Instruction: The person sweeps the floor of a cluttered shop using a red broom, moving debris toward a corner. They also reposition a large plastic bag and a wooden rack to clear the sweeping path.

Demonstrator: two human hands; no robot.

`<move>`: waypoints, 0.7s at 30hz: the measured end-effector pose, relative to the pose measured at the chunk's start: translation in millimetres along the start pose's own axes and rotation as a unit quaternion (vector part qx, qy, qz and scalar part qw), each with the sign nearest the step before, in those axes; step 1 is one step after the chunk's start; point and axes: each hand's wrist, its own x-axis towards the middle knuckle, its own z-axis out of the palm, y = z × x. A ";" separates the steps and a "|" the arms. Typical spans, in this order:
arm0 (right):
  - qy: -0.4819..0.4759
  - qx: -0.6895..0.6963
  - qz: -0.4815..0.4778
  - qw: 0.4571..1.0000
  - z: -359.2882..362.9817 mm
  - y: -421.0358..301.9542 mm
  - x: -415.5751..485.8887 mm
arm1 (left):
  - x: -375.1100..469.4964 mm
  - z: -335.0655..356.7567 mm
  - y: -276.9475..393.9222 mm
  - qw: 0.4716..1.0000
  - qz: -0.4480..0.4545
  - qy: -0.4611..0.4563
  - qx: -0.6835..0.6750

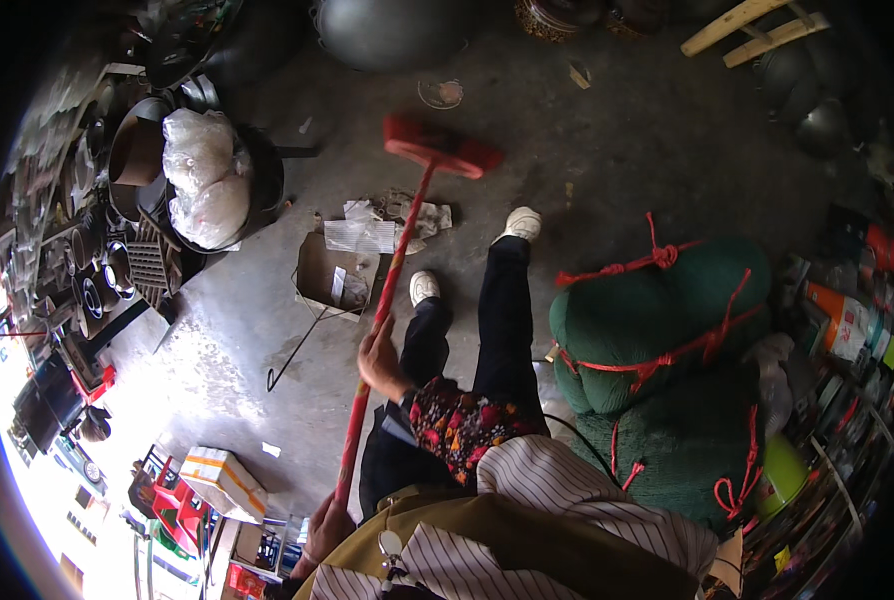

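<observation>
A broom with a red head [443, 146] and a red patterned handle [402, 262] slants across the view. My right hand [383, 364], its cuff floral, is closed around the middle of the handle. Lower down, my left hand [328, 529] grips the handle near its end. The broom head, slightly blurred, is at the concrete floor ahead of my feet. Paper scraps and other litter [372, 229] lie beside the handle. Touching or close to that litter is a dustpan [316, 266] with a long wire handle; it contains a white paper piece and some debris.
Green bundles [657, 330] tied with red cord stand at my right. Clear plastic bags [203, 180] sit on dark metal pans at the left. A foam box [222, 484] and red plastic stools [177, 510] are at the lower left. A large wok [391, 34] lies ahead.
</observation>
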 end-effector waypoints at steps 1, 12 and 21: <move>-0.023 0.019 -0.039 0.999 13.9 -7.4 -25.4 | -17.8 -17.2 -17.7 0.997 -0.046 0.038 0.041; 0.077 0.493 0.048 0.866 -138.6 36.3 -30.6 | 16.6 -20.8 21.6 0.970 0.044 -0.163 0.173; 0.202 0.412 0.199 0.866 -344.1 137.3 49.6 | 187.7 -95.2 10.8 0.857 0.285 0.366 0.224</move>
